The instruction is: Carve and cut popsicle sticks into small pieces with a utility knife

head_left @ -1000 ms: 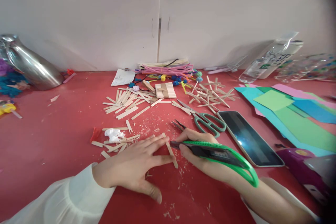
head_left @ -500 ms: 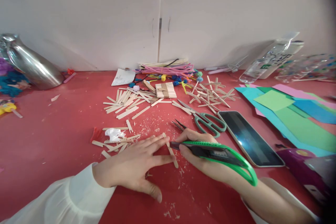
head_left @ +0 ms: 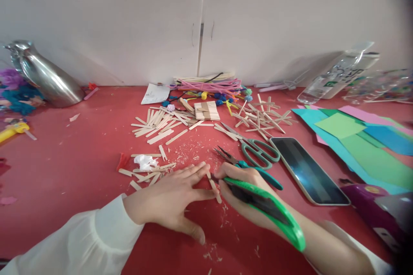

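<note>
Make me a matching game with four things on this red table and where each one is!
Things:
1 scissors
2 phone
3 silver jug
4 green cutter

Places:
A in the right hand
B far left, at the back
C between the scissors and the coloured paper
D just left of the phone

Pairs: 1-D, 2-C, 3-B, 4-A

Scissors [head_left: 260, 151] beside phone [head_left: 309, 170]; coloured paper [head_left: 364, 139] right; metal jug [head_left: 48, 77] left.
</note>
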